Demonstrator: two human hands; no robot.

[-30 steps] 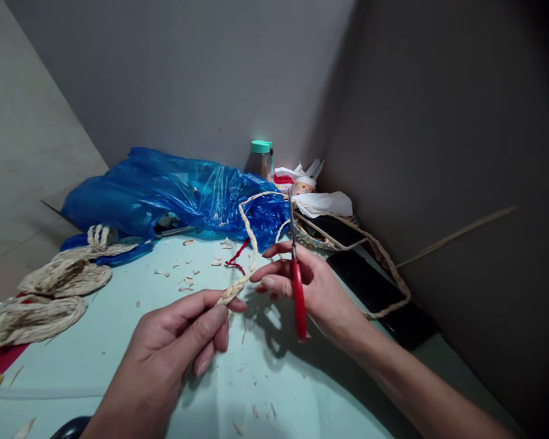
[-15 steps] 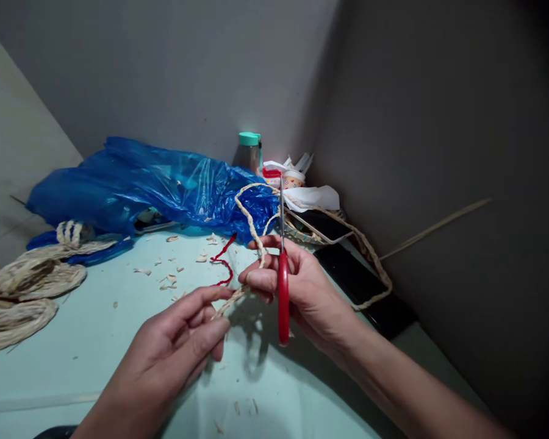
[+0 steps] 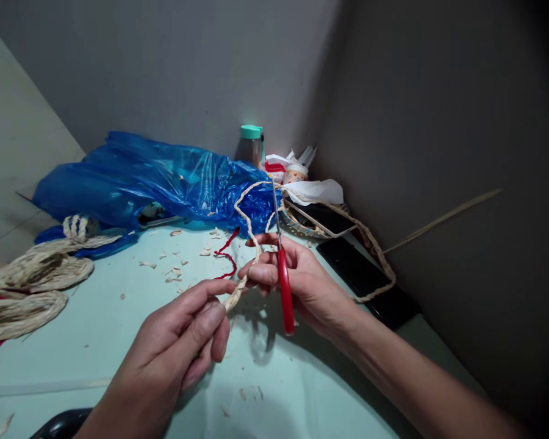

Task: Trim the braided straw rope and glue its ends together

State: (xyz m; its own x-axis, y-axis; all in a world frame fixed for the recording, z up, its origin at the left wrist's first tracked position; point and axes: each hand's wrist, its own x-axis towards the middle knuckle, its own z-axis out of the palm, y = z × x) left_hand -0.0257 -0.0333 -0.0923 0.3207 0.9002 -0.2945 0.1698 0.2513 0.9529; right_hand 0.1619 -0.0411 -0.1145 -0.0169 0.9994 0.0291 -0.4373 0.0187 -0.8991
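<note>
Between thumb and fingers, my left hand [image 3: 183, 341] pinches one end of a pale braided straw cord [image 3: 244, 210]. A little farther along, my right hand [image 3: 288, 271] grips the same cord with thumb and fingertips. Red-handled scissors [image 3: 285, 292] hang on my right hand, blades pointing up and away; part of their handle is hidden by the fingers. From my hands the cord loops up, then runs right and back over a black phone-like slab [image 3: 348, 262]. A red yarn strand [image 3: 229, 259] lies just beyond my fingers.
A crumpled blue plastic bag [image 3: 155, 177] lies against the wall, with a green-lidded bottle [image 3: 251, 146] and a paper cup [image 3: 295, 173] beside it. Bundled straw strands [image 3: 41, 268] rest at left. Straw scraps [image 3: 176, 271] litter the pale green tabletop [image 3: 132, 329].
The scissors have tilted, their tip leaning left and the handle swinging right. My left hand has turned slightly, and the cord between my hands stands steeper. The view has shifted slightly.
</note>
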